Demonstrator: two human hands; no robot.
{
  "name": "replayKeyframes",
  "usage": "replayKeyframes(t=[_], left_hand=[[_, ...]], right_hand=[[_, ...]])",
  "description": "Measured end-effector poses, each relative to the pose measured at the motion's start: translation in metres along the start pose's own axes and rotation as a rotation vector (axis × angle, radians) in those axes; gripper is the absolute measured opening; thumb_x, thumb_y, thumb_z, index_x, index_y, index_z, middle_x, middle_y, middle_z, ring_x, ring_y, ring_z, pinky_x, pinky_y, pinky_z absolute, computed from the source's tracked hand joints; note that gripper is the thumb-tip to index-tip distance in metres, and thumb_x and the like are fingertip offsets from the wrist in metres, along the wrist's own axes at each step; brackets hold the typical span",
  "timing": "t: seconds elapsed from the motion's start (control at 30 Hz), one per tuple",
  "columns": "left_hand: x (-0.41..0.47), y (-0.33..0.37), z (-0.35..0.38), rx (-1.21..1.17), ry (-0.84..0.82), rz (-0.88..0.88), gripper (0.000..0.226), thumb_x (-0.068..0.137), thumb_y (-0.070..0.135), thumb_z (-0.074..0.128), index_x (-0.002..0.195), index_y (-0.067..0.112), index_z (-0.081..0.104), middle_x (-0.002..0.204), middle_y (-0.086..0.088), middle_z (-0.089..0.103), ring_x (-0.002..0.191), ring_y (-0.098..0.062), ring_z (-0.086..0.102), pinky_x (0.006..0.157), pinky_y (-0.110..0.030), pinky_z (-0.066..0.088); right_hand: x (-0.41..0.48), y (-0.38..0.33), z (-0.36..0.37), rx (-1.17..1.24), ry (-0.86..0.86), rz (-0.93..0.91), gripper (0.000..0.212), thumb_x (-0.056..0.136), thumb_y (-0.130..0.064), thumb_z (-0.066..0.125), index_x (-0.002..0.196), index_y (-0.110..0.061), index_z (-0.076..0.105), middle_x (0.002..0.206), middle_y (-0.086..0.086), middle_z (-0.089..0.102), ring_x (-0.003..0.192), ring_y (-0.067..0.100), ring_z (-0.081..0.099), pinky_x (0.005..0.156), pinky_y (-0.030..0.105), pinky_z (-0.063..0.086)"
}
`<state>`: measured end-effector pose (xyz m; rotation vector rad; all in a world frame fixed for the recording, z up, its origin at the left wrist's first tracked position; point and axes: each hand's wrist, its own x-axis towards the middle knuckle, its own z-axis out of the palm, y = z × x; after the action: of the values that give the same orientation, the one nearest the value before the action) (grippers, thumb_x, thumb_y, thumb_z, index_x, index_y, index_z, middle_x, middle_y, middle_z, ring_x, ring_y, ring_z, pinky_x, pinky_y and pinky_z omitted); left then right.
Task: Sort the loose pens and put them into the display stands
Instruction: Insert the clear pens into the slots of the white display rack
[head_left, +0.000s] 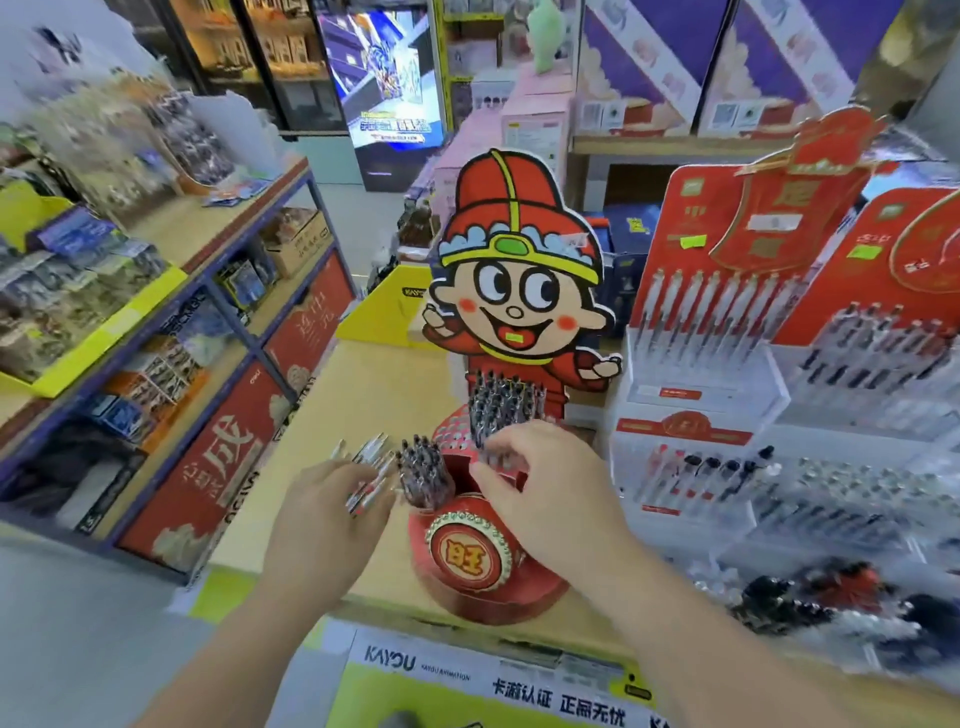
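Working at a wooden shop counter (379, 384). Gripping a bundle of loose pens (371, 475) in the left hand (322, 519); curling the right hand (545, 493), possibly pinching one, over the part-filled red stand (467, 571) between both. Leaving a dark pile (810, 592) unsorted, right of the right hand.

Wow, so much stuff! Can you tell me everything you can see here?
cartoon boy stand: one, red, middle of table.
dark pens: many, black, standing in that stand.
tiered stands: two, red and white, right side.
yellow box: one, yellow, behind the boy.
shelves: one, blue frame, left.
screen: one, lit, far back.
table: one, light wood, underneath.
loose pens: a bunch, silvery, left of the stand.
left hand: one, holding loose pens.
right hand: one, over the stand, grip unclear.
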<state>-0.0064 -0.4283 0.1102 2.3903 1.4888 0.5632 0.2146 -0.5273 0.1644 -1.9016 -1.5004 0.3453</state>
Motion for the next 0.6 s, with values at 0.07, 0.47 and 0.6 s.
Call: replayKeyframes(t=[0.07, 0.47, 0.6], left_hand=[[0.004, -0.024, 0.000, 0.000, -0.035, -0.060, 0.029, 0.082, 0.028, 0.083, 0.105, 0.012, 0.075, 0.104, -0.002, 0.071, 0.103, -0.026, 0.062, 0.088, -0.035, 0.047], [0.089, -0.190, 0.003, 0.051, -0.360, 0.035, 0.041, 0.091, 0.045, 0.067, 0.126, 0.024, 0.062, 0.126, 0.005, 0.059, 0.121, -0.021, 0.050, 0.098, -0.034, 0.046], [0.118, -0.232, 0.009, 0.105, -0.504, 0.077, 0.054, 0.093, 0.056, 0.059, 0.138, 0.028, 0.051, 0.135, 0.004, 0.053, 0.125, -0.021, 0.049, 0.099, -0.035, 0.046]], right_hand=[[0.004, -0.013, 0.015, 0.005, -0.029, -0.009, 0.029, 0.091, -0.048, 0.062, 0.113, -0.030, 0.070, 0.107, -0.015, 0.064, 0.102, 0.007, 0.057, 0.091, 0.030, 0.049], [0.065, -0.099, 0.181, 0.111, -0.172, 0.292, 0.021, 0.093, -0.043, 0.066, 0.108, -0.028, 0.070, 0.090, -0.018, 0.059, 0.082, 0.004, 0.060, 0.075, 0.023, 0.048], [0.080, -0.091, 0.235, 0.055, -0.254, 0.474, 0.033, 0.093, -0.044, 0.065, 0.120, -0.024, 0.067, 0.100, -0.017, 0.057, 0.093, 0.008, 0.061, 0.081, 0.023, 0.047]])
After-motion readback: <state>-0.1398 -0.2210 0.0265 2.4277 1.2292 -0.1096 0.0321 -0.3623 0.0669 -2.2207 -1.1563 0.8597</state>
